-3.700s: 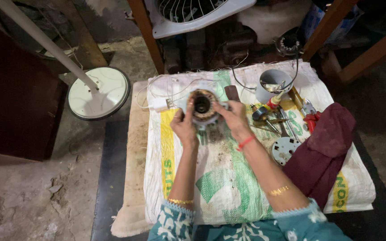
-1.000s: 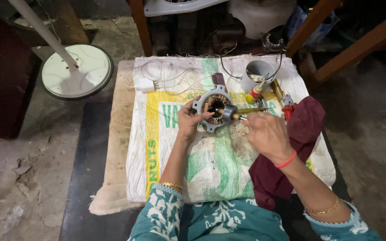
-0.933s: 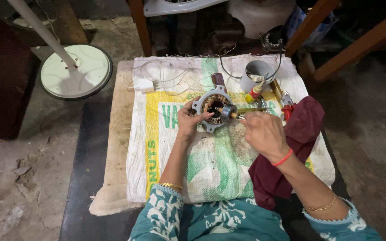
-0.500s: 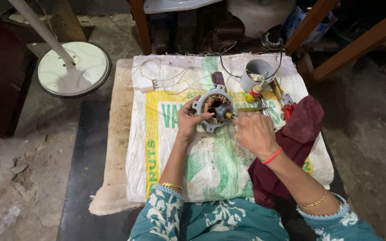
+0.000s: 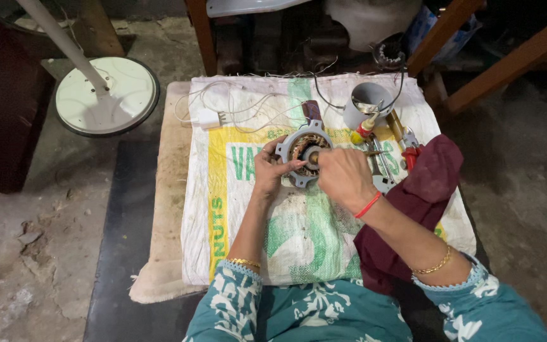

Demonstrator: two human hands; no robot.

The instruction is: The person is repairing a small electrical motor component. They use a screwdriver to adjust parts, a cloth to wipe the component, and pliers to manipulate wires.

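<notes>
Sack [image 5: 311,240] spread over low table. Motor [image 5: 303,151] upright on the sack, between both hands. Left hand [image 5: 268,170] clamped on motor's left rim; right hand [image 5: 344,176] closed against its right side, fingertips at centre.

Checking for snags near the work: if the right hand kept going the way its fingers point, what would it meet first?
Most likely the motor housing, since the right hand points left into its centre. The left hand is just past that, holding its near rim. Depth is hard to judge.
</notes>
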